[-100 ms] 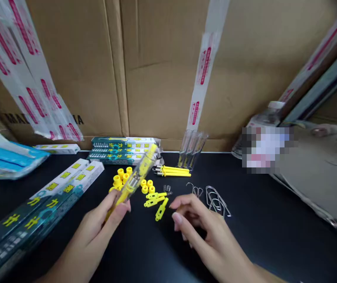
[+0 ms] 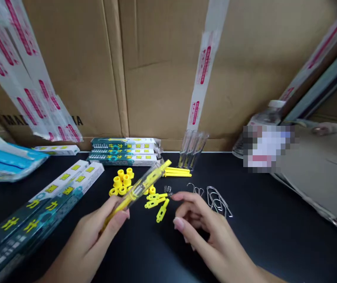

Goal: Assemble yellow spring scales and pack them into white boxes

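My left hand [image 2: 100, 228] is closed around the lower end of a spring scale [image 2: 140, 186], a clear tube with yellow parts inside. The tube slants up to the right, its yellow tip above the table. My right hand [image 2: 203, 228] hovers right of the small parts, fingers curled but apart, with nothing visible between them. Just left of its index fingertip lie small coil springs [image 2: 167, 189] and several flat yellow tabs [image 2: 161, 210]. Yellow caps [image 2: 117, 181] sit behind the tube, which hides some of them. Metal hooks [image 2: 218, 200] lie beyond my right hand.
Clear tubes [image 2: 192, 149] stand at the back, with yellow rods [image 2: 177, 172] lying before them. Printed boxes are stacked [image 2: 124, 157] at the back and lie [image 2: 56, 200] on the left. A blue packet [image 2: 9, 157], a bottle [image 2: 253, 133] and a grey bag [image 2: 318, 173] flank the table.
The spring scale's upper end has tipped down and to the right. My right hand's index finger and thumb have spread slightly wider apart.
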A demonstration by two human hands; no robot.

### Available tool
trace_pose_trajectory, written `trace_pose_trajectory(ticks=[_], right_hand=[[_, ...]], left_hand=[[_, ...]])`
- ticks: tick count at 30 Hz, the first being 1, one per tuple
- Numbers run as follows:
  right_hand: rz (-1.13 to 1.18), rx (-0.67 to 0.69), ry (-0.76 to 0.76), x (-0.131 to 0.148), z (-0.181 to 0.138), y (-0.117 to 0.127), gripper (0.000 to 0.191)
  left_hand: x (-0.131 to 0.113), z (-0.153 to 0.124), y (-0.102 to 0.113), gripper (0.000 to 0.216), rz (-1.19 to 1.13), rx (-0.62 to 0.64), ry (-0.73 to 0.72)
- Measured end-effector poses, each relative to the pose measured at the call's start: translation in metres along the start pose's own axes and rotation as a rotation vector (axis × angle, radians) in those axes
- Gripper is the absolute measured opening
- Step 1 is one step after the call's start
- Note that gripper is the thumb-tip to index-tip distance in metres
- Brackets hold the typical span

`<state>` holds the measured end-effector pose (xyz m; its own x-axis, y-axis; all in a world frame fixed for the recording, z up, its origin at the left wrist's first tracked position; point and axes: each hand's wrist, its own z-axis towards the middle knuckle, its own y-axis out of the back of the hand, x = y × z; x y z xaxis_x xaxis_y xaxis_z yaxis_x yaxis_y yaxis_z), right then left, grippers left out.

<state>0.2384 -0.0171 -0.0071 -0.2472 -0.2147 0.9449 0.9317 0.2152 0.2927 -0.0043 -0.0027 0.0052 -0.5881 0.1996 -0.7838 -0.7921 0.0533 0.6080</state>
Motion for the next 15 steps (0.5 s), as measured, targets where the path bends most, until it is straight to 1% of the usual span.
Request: trace_pose_trajectory(ticks=[3,5,7,10,12,15], right_hand=[[0.128,-0.032,-0.011,-0.001,0.001,-0.001,0.039],[0.224,-0.077,-0.012,-0.002,0.001,-0.001,0.045],[0.279,-0.131,-0.024,-0.003,0.002,-0.001,0.048],[0.285,-0.159,-0.059,-0.004,0.006,0.000,0.039],[0.299,-0.153,-0.079,-0.003,0.009,0.001,0.033],[0.347,-0.155,-0.088,-0.001,0.013,0.003,0.030]], left_hand=[[-0.002,-0.004,0.000,0.032,0.040,0.044,-0.082],[-0.003,-0.007,-0.002,0.029,0.048,0.069,-0.136],[-0.006,-0.009,-0.005,0.028,0.056,0.041,-0.169],[-0.010,-0.010,-0.008,0.034,0.064,-0.015,-0.181],[-0.012,-0.010,-0.008,0.035,0.058,0.006,-0.170],[-0.011,-0.009,-0.008,0.027,0.039,0.069,-0.120]])
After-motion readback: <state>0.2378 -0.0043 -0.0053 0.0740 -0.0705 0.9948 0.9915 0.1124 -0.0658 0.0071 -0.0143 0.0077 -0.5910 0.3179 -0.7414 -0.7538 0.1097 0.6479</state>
